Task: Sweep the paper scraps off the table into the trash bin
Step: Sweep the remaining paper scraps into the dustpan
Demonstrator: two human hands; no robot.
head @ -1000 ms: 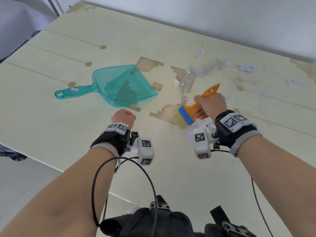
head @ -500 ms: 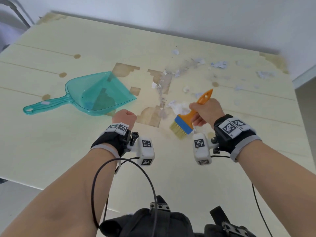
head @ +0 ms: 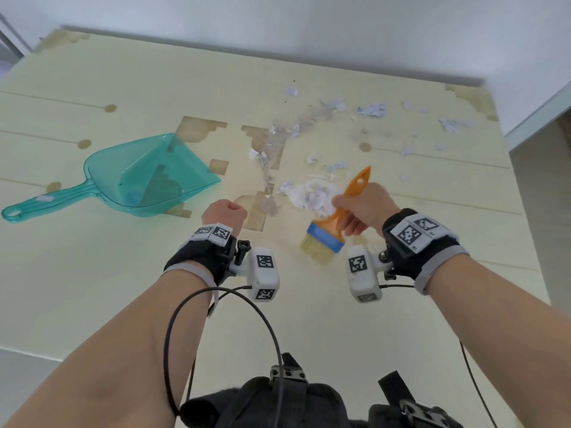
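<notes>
My right hand (head: 361, 208) grips the orange handle of a brush (head: 332, 228) with a blue band; its pale bristles touch the table near me. Just beyond the brush lies a heap of white paper scraps (head: 312, 196). More scraps (head: 370, 111) are strewn across the far right of the pale table (head: 92, 273). My left hand (head: 224, 213) is curled in a fist above the table and holds nothing. A teal dustpan (head: 145, 177) lies to its left, mouth facing right. No trash bin is in view.
The table's right edge (head: 525, 211) drops to the floor. A white wall runs behind the far edge. Worn brown patches (head: 200, 128) mark the tabletop in the middle. Cables hang from my wrist bands near my body.
The view has shifted right. My right hand has drawn the brush toward me, gathering scraps into a heap beyond the bristles. My left hand stays fisted.
</notes>
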